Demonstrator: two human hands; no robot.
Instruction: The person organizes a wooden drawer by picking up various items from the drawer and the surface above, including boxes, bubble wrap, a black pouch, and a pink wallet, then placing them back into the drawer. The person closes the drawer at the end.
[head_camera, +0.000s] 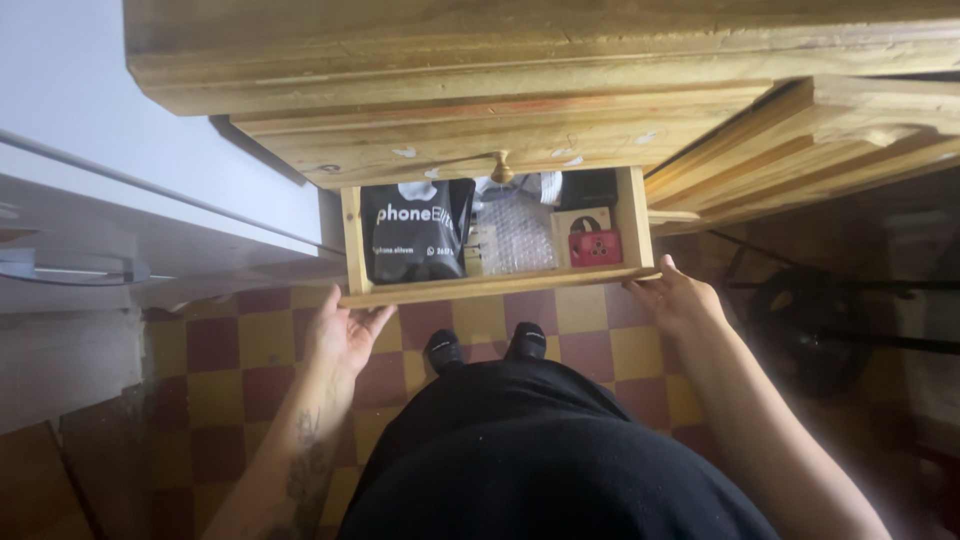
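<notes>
A lived-in home room, judging by the worn wooden dresser (520, 60), its open drawer (495, 285) of household oddments, and the red-and-yellow checkered floor tiles (240, 345).
</notes>
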